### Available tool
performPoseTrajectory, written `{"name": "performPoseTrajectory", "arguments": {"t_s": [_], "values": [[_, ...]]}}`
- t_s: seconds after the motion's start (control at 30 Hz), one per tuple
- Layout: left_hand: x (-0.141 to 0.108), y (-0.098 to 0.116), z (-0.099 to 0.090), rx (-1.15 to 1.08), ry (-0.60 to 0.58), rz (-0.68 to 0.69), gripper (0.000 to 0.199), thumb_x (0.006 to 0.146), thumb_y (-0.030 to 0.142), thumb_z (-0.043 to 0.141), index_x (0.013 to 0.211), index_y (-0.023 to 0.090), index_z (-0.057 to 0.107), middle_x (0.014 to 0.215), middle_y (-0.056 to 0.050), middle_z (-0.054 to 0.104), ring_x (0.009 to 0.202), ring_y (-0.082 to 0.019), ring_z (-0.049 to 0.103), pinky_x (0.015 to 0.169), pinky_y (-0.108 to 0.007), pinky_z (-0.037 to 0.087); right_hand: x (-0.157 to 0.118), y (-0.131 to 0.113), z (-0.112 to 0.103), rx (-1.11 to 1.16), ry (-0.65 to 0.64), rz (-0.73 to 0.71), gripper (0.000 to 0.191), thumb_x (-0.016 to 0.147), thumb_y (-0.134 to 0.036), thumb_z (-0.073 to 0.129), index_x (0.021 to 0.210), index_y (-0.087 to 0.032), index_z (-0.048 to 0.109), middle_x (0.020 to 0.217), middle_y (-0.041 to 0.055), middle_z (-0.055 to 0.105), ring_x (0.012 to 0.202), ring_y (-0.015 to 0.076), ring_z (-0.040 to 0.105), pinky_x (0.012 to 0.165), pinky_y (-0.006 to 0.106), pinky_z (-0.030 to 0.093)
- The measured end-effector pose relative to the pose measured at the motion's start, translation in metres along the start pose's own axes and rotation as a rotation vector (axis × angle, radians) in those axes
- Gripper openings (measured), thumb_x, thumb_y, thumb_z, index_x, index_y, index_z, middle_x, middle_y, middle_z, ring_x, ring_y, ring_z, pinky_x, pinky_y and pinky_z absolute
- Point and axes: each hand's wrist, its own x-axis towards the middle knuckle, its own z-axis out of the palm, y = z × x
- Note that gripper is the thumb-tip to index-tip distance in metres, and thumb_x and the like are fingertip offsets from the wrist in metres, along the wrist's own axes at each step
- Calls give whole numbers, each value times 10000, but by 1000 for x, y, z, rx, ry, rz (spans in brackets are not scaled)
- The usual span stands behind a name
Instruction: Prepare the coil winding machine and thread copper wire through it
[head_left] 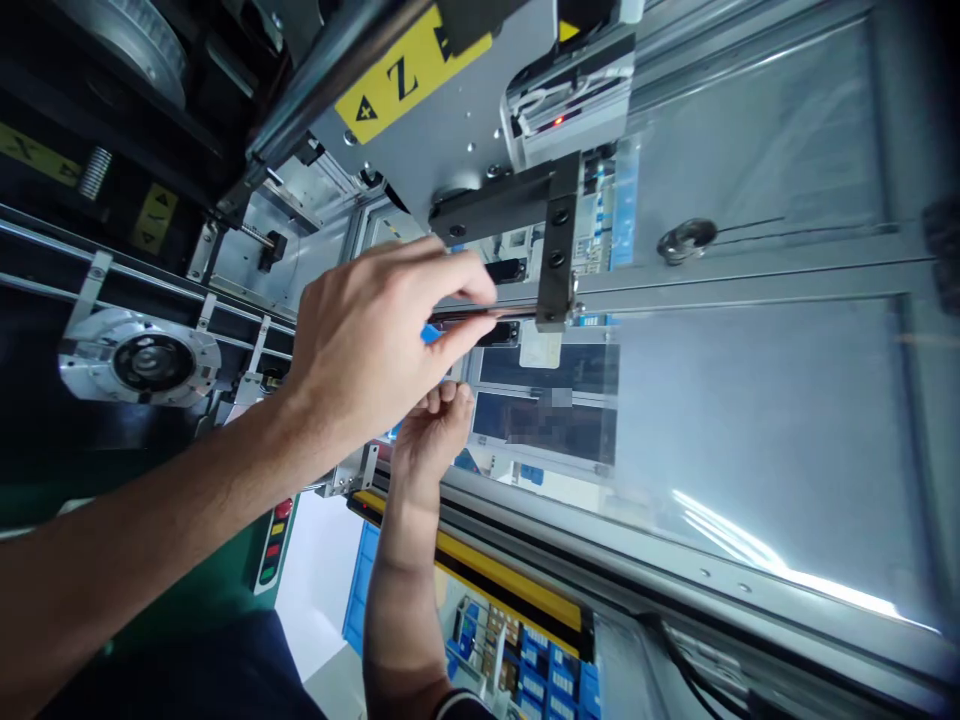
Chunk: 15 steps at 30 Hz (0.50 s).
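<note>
My left hand [375, 335] reaches in from the left with its back showing. Its thumb and index finger pinch a thin metal rod [516, 314], which runs level to the lower end of a dark metal bracket [556, 240] with round bolt holes. Below it, my right hand [435, 430] comes up from the bottom, palm side showing and fingers curled. Anything inside those curled fingers is hidden. Two small black parts lie just behind the pinching fingers, one above the rod and one below it.
A grey machine plate with a yellow Z label [405, 78] is above my hands. A round metal flange [154, 358] is at left. Large clear panels [750, 420] fill the right, with a wire coil [686, 241]. A yellow-black bar [510, 590] and blue bins [534, 655] are below.
</note>
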Motion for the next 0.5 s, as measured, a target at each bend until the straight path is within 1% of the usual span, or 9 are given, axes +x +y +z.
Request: {"name": "performPoseTrajectory", "arguments": {"t_s": [0.07, 0.13, 0.2, 0.23, 0.27, 0.3, 0.37, 0.43, 0.5], "values": [[-15, -8, 4, -122, -61, -166, 369, 959, 389, 794, 1299, 252, 748, 1252, -53, 802, 922, -188, 736, 821, -321, 627, -13, 2, -11, -13, 39, -42, 430, 943, -536, 759, 874, -266, 432, 772, -77, 435, 597, 76, 397, 548, 197, 449], [-31, -14, 10, -372, -199, -367, 470, 985, 422, 742, 1412, 240, 668, 1280, -81, 786, 817, -153, 721, 712, -274, 619, -30, 4, -23, -77, 27, -85, 404, 997, -549, 705, 894, -273, 429, 749, -85, 441, 575, 77, 407, 538, 198, 457], [-44, -18, 19, -695, -376, -568, 398, 1050, 486, 612, 1349, 232, 681, 1144, -78, 782, 734, -133, 699, 623, -247, 600, -48, 6, -33, -143, -31, -107, 383, 1045, -566, 640, 913, -281, 421, 695, -102, 435, 529, 80, 415, 512, 202, 454], [-49, -19, 23, -833, -428, -660, 380, 1070, 524, 553, 1242, 222, 706, 1012, -57, 755, 683, -122, 671, 592, -237, 587, -56, 6, -36, -169, -73, -108, 374, 1058, -569, 621, 921, -283, 424, 672, -107, 444, 508, 82, 427, 501, 206, 456], [-53, -20, 27, -928, -431, -749, 401, 1076, 562, 518, 1085, 210, 709, 859, -23, 684, 618, -106, 620, 561, -226, 568, -62, 4, -37, -193, -123, -106, 364, 1063, -567, 617, 928, -283, 434, 662, -108, 473, 494, 84, 446, 494, 212, 463], [-57, -22, 31, -975, -389, -831, 446, 1070, 595, 513, 919, 203, 663, 734, 13, 574, 558, -88, 550, 534, -214, 545, -66, 1, -36, -217, -167, -107, 350, 1062, -560, 623, 935, -279, 455, 677, -100, 526, 486, 82, 465, 492, 220, 474], [-65, -25, 36, -958, -264, -949, 536, 1034, 637, 565, 714, 213, 487, 628, 63, 356, 490, -63, 398, 480, -193, 479, -64, -9, -28, -259, -230, -127, 305, 1040, -539, 663, 981, -268, 537, 816, -53, 674, 497, 71, 491, 507, 240, 506], [-75, -30, 37, -905, -218, -986, 580, 990, 666, 626, 683, 227, 402, 626, 76, 273, 485, -62, 327, 438, -187, 411, -51, -21, -13, -306, -278, -146, 291, 996, -522, 727, 1093, -264, 634, 1043, 6, 760, 555, 68, 533, 547, 263, 547], [-86, -34, 34, -866, -271, -968, 555, 966, 698, 636, 721, 233, 455, 632, 78, 255, 492, -76, 308, 420, -199, 360, -33, -31, 2, -374, -324, -142, 365, 955, -516, 774, 1208, -267, 692, 1128, 29, 771, 637, 87, 585, 596, 281, 578]]}}
